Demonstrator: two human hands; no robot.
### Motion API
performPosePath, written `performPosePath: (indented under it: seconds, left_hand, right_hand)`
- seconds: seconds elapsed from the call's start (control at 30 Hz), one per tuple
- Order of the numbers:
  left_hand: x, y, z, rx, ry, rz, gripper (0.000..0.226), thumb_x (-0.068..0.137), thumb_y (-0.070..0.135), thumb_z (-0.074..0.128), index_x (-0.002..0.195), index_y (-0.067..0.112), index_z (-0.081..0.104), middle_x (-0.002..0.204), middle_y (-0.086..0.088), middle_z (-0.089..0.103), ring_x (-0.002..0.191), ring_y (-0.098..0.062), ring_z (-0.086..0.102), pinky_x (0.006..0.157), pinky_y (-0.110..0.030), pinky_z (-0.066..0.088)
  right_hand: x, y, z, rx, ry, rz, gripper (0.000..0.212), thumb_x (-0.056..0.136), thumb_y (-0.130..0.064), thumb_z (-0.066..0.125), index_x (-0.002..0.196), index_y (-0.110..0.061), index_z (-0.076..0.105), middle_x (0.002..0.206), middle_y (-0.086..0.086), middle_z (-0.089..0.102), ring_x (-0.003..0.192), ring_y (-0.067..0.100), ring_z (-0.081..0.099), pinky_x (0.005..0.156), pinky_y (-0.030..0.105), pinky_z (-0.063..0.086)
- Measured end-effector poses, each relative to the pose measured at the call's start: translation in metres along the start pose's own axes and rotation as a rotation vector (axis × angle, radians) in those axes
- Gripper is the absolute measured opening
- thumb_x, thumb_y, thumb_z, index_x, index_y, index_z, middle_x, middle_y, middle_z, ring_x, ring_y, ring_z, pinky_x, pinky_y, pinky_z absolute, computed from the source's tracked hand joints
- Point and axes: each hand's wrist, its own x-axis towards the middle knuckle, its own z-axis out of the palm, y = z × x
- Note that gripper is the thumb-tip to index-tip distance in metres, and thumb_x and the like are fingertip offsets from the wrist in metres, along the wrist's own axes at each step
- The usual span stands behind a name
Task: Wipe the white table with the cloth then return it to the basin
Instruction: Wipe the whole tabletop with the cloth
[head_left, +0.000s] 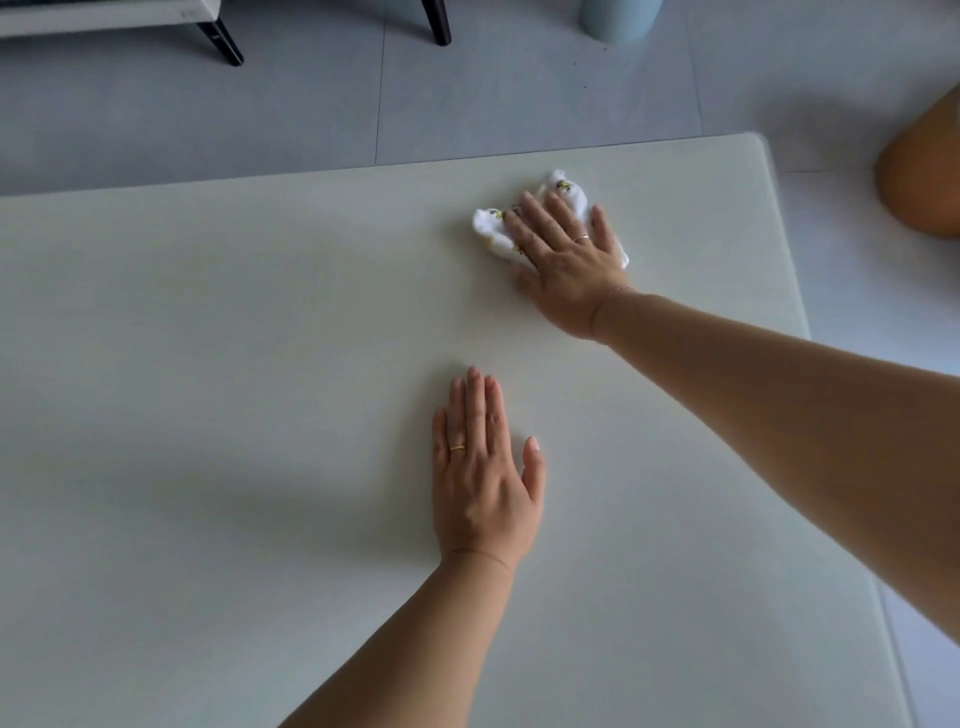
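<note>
Grey tiled floor (311, 104) all round, white table (208, 364) takes up most of the view, top is bare apart from the hands and cloth. Orange rounded thing (919, 171) on the floor past the table's right edge, pale blue cylinder (618, 18) at the far side, dark furniture legs (436, 21) top left. Can't tell if either of the first two is the basin; nothing here clearly reads as one. Left hand (483, 467) lies flat on the table near the middle, fingers straight and together, holding nothing, looks like a brace. Right hand (566, 260) is reached out toward the far right corner, palm down, fingers straight, pressing on the cloth (491, 223), not gripping it. Cloth is small, white with a faint yellowish print, bunched up under the fingers, with bits sticking out at the left and beyond the fingertips. My read: wiping step is under way and the return to the basin is not yet done. Handling: light, soft, no stiffness, will bunch and slide under a flat palm, so it needs downward pressure to track. For pickup, pinch the bunched middle or gather a fistful; a corner grab would just let it unfurl and dangle. Thin ring (457, 448) on the left hand, another (581, 238) on the right.
</note>
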Motion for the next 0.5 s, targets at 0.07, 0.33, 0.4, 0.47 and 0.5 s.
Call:
performPosePath:
  seconds: [0.07,0.33,0.4,0.47,0.5]
  left_hand:
    - [0.000,0.000,0.000,0.015,0.001,0.007,0.065,0.090,0.038,0.035,0.145,0.001,0.033,0.155,-0.012,0.027,0.144,-0.027,0.023,0.116,-0.042,0.019]
    - [0.000,0.001,0.000,0.035,-0.011,0.005,0.065,0.090,0.037,0.036,0.145,0.002,0.033,0.155,-0.012,0.027,0.143,-0.027,0.023,0.115,-0.042,0.019]
    - [0.000,0.001,0.000,0.035,-0.010,0.006,0.065,0.090,0.037,0.036,0.145,0.002,0.033,0.155,-0.012,0.027,0.143,-0.026,0.023,0.115,-0.042,0.020]
    - [0.000,0.000,0.000,0.036,-0.011,0.001,0.065,0.090,0.037,0.036,0.145,0.002,0.033,0.155,-0.012,0.027,0.144,-0.026,0.023,0.115,-0.042,0.020]
    - [0.000,0.000,0.000,0.036,-0.010,0.002,0.065,0.090,0.037,0.036,0.145,0.002,0.033,0.155,-0.012,0.027,0.144,-0.026,0.023,0.115,-0.042,0.020]
  right_hand:
    - [0.004,0.029,-0.007,-0.038,-0.010,-0.076,0.057,0.097,-0.044,0.029,0.149,-0.033,0.008,0.159,-0.007,0.004,0.146,0.015,-0.001,0.116,0.046,-0.003]
    - [0.040,0.061,-0.018,0.081,0.036,0.554,0.061,0.093,-0.041,0.024,0.150,-0.027,0.006,0.160,-0.002,-0.002,0.146,0.020,-0.007,0.113,0.053,-0.006]
    - [0.046,0.032,-0.013,0.086,0.014,0.380,0.060,0.095,-0.040,0.026,0.150,-0.028,0.007,0.159,-0.003,-0.002,0.146,0.020,-0.008,0.113,0.053,-0.007]
    - [0.043,0.016,-0.011,0.068,-0.013,0.128,0.057,0.097,-0.042,0.025,0.149,-0.032,0.007,0.159,-0.005,0.000,0.146,0.017,-0.006,0.114,0.052,-0.007]
    - [0.039,0.020,-0.011,0.049,-0.030,0.037,0.055,0.097,-0.043,0.024,0.149,-0.033,0.007,0.159,-0.006,0.000,0.146,0.016,-0.005,0.115,0.050,-0.007]
